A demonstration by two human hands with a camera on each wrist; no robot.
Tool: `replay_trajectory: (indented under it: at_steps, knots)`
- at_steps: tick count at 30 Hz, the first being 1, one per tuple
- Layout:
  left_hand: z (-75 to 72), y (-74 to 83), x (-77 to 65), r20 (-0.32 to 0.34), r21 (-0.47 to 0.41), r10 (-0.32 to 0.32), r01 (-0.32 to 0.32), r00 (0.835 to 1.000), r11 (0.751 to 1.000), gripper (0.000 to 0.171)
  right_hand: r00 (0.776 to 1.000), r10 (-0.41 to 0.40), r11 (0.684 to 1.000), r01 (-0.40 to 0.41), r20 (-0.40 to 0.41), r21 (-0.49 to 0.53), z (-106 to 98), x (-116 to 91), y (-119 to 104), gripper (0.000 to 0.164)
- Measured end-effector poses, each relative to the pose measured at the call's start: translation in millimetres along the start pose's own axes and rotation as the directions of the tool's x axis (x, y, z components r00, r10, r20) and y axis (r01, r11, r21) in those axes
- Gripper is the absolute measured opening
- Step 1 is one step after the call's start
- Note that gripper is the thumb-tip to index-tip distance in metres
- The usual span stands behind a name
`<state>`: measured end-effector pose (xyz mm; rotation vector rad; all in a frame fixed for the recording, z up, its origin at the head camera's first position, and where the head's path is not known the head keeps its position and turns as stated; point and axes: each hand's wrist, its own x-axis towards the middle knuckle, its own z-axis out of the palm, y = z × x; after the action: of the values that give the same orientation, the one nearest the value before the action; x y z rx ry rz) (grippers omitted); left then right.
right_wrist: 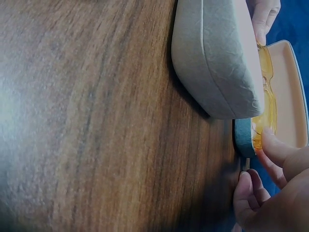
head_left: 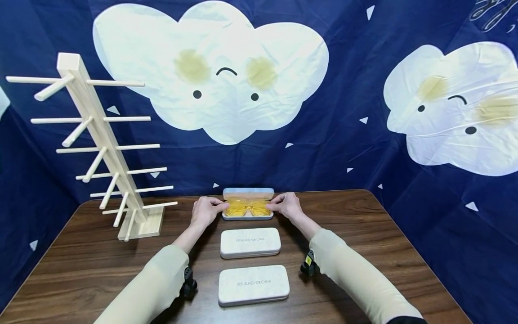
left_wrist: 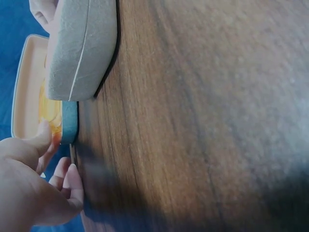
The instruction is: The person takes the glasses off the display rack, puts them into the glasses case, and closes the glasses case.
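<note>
A pair of yellow-tinted glasses [head_left: 247, 208] lies in or just over an open glasses case [head_left: 248, 193] at the table's far edge. The case's lid leans back, showing a pale pink lining [right_wrist: 285, 72]. At the left end of the glasses, my left hand [head_left: 206, 209] pinches them between thumb and index finger. My right hand [head_left: 286, 205] does likewise at the right end, its thumb on the yellow frame [right_wrist: 265, 116]. In both wrist views a nearer closed case hides part of the glasses.
Two closed white glasses cases, a middle one [head_left: 250, 248] and a front one [head_left: 253, 290], lie in line on the wooden table [head_left: 364, 252]. At the left stands a wooden rack [head_left: 101, 130] with several pegs sticking out. A blue cloth with clouds hangs behind.
</note>
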<state>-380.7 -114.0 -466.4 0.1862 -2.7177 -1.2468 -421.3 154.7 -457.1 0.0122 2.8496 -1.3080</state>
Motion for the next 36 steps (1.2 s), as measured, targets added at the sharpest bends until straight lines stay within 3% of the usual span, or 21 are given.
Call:
replay_trajectory:
  at_steps: [8,17,22,26,31,36]
  knots:
    - [-1.6,2.3,-2.6,-0.011,-0.006,0.008,-0.008,1.000,1.000,0.021,1.000,0.002,1.000,-0.001,0.006,-0.030,-1.9,0.0,-0.2,0.014]
    - [-2.7,-1.2,0.0,0.004,-0.002,0.010,-0.010,1.000,1.000,0.023,0.995,0.066,0.986,-0.077,0.074,0.145,-9.0,-0.5,-0.8,0.017]
    - [-6.3,-3.0,2.0,0.042,-0.001,0.009,-0.009,0.999,1.000,0.028,0.989,0.079,0.975,-0.102,0.122,0.198,-12.7,-0.1,0.4,0.023]
    - [-10.7,-1.5,3.7,0.109,-0.030,-0.013,0.016,0.994,0.999,0.043,0.980,0.102,0.966,-0.139,0.174,0.217,-16.6,0.6,0.5,0.028]
    - [-17.7,1.8,5.4,0.247,-0.090,-0.056,0.081,0.967,0.993,0.076,0.961,0.116,0.963,-0.171,0.251,0.209,-22.1,1.1,-0.3,0.040]
    - [-26.0,6.2,7.4,0.398,-0.171,-0.100,0.180,0.912,0.969,0.092,0.928,0.140,0.962,-0.209,0.344,0.173,-27.9,3.4,-1.7,0.059]
